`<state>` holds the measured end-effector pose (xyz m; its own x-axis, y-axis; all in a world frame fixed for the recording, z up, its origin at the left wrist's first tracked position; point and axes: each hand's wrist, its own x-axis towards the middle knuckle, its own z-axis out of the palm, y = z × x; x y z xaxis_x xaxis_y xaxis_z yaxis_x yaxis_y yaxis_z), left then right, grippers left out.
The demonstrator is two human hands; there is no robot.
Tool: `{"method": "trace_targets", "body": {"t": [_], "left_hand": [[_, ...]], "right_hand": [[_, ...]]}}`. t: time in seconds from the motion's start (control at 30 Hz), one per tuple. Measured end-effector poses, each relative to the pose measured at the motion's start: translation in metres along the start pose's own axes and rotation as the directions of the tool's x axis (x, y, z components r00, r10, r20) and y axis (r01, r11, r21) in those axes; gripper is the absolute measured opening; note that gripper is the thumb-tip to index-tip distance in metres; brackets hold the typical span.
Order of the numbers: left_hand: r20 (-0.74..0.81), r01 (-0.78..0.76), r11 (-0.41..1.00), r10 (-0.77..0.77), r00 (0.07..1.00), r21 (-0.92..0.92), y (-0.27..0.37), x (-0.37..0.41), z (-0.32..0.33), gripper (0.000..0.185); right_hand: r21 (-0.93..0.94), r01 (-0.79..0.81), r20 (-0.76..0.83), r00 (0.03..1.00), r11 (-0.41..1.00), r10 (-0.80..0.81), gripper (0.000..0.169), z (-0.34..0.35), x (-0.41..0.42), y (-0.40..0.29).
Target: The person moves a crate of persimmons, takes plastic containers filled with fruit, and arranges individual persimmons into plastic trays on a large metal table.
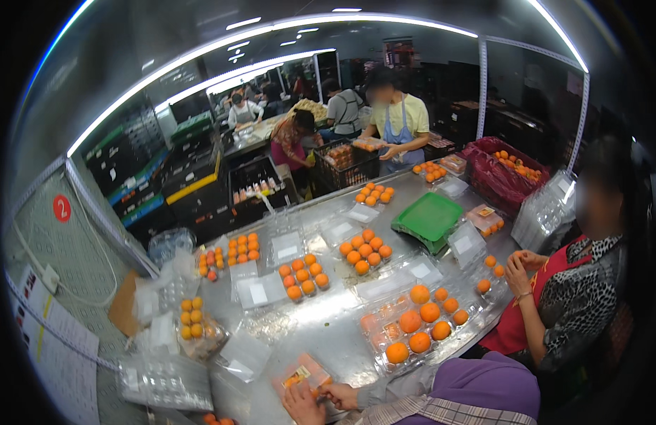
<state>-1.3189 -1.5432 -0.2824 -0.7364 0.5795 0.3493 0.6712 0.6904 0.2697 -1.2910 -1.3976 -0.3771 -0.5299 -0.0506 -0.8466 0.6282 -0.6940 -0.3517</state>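
A clear plastic clamshell pack of orange fruit point(313, 367), with a printed label on its lid, lies on the steel table in front of me. My left hand point(303, 405) grips its near side, fingers laid over the lid. At the right near corner, the curled fingers of my right hand point(339, 396) pinch the pack's edge. To the right, an open clamshell tray point(378, 358) has several orange fruits point(419, 342) in its cups. Flat clear lids and an open plastic tray point(245, 355) lie left of the pack.
Stacked empty clamshells point(166, 385) stand at left. More fruit-filled trays point(302, 276) cover the steel table point(328, 340), with a green scale point(428, 215) and a maroon-lined crate point(476, 164) farther off. A co-worker's hands point(519, 273) hold fruit at right. Another person point(399, 125) lifts a pack beyond the table.
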Motion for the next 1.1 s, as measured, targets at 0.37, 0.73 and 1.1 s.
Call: {"method": "trace_targets", "body": {"t": [0.37,0.73,1.1], "left_hand": [[0.028,-0.413,0.904,0.412,0.911,0.115,-0.035,0.018,0.054,0.058],[0.432,0.38,0.91,-0.278,0.858,-0.168,-0.074,0.095,-0.008,0.072],[0.254,0.548,0.397,-0.589,0.767,-0.736,-0.087,-0.003,-0.214,0.059]], "right_hand": [[0.024,0.038,0.219,0.975,0.999,-0.042,0.029,-0.003,0.002,-0.016],[-0.291,0.288,0.567,0.82,0.912,-0.078,0.025,-0.011,-0.043,-0.025],[-0.532,0.312,0.454,0.89,0.787,-0.045,0.017,-0.018,-0.056,-0.031]]}}
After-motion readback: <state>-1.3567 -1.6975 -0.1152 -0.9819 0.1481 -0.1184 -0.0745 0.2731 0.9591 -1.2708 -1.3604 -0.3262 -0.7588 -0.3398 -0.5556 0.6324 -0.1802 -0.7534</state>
